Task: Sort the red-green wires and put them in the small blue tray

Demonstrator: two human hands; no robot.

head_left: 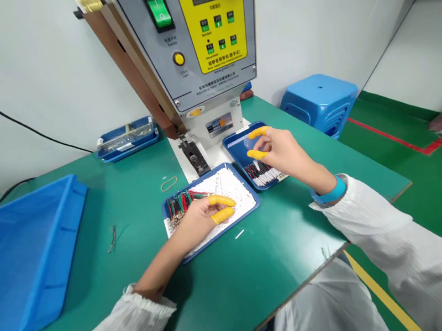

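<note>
The right hand (281,150) gapes wide above white-ended wires (264,174) in the near-side tray (239,151); the left hand (196,218) is narrow over the paler tray (244,190), any hold unclear. Both trays lie under the grips, likely sparing reach; yellow finger covers (221,200) probably aid pinching.

green tabletop (233,292) with a grey machine (192,89) at its far middle
blue bin (64,252) left, blue trays (130,152) far left; nearer the machine, left tray (219,234) and right tray (239,148); loose wire scrap (112,239), white sliver (239,234).
</note>
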